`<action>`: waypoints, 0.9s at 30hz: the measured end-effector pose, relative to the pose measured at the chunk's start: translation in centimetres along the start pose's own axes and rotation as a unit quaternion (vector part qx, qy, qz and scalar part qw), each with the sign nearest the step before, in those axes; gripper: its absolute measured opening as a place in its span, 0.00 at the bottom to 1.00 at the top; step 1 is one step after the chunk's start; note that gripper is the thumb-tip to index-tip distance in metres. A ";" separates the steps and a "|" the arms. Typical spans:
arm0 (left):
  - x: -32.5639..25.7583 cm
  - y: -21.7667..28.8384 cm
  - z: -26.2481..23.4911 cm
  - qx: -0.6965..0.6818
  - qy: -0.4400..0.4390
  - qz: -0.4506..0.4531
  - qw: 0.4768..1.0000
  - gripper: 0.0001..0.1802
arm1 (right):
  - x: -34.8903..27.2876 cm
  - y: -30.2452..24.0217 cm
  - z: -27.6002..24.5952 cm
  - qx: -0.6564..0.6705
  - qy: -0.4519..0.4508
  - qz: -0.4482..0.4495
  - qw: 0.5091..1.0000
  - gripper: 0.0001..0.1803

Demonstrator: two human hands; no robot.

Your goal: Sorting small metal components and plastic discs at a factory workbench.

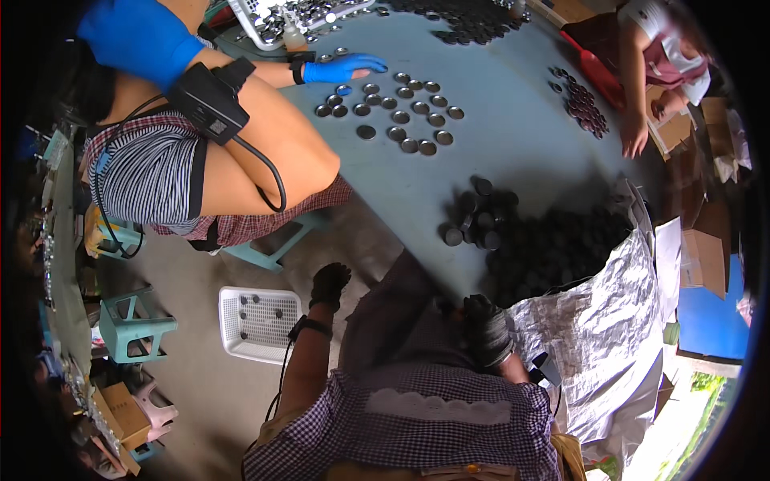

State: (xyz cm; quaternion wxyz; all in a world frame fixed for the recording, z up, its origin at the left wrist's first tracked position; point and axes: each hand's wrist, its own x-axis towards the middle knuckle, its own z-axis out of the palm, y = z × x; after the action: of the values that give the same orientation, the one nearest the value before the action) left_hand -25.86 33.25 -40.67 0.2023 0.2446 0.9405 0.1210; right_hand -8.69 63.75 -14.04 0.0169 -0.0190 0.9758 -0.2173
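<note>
Left hand [330,284]: dark knit-looking glove, off the table, above the floor near the white basket. Fingers look bunched, can't tell if closed on anything. Right hand [487,329]: dark glove, greyer ribbed cuff, at the table edge by the pile's near end. Fingers lost dark-on-dark, can't tell if open or gripping.

Black discs [553,248]: matte, round, flat, heaped at the near right of the table, just beyond the right hand. Heap's in shadow, single pieces only clear on its left fringe. Crinkled silver sheet [593,329], foil-like, borders the heap and drapes down on the right.

Table [513,120]: smooth, grey-green. Shallow round cups [421,107] beyond, shiny metal rims, spread loose near a co-worker's blue-gloved hand [345,69]. Reddish-brown discs [585,112] in a small glossy patch far right, a second co-worker's bare hand [634,138] near them.

Containers: white basket [224,325] on the floor, rectangular plastic, perforated base, a few dark discs scattered inside. White crate [245,26] at the table's far left, shiny metallic pieces in it. Cardboard boxes [706,260] far right, contents not readable
</note>
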 end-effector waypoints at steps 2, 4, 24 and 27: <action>-1.1 -2.3 0.9 0.027 -0.002 -0.018 0.999 0.22 | 0.3 -0.7 -0.2 0.039 -0.014 0.003 0.999 0.08; -1.3 -2.3 1.4 0.048 -0.008 -0.017 0.999 0.23 | 0.5 -1.0 -0.5 0.085 -0.010 0.019 0.996 0.08; -6.0 -2.3 0.0 -0.903 0.140 -0.165 0.372 0.42 | 6.5 -4.9 2.2 0.084 0.039 -0.040 0.995 0.05; -5.5 0.6 -3.2 -0.934 0.105 -0.092 0.328 0.44 | 10.3 -7.0 2.7 0.028 0.032 -0.129 0.991 0.05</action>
State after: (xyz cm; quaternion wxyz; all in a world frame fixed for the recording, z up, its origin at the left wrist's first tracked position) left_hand -22.62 30.57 -35.83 0.2073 -0.2083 0.2389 0.9255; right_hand -18.71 55.84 -13.79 -0.0418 -0.1372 0.9587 -0.2455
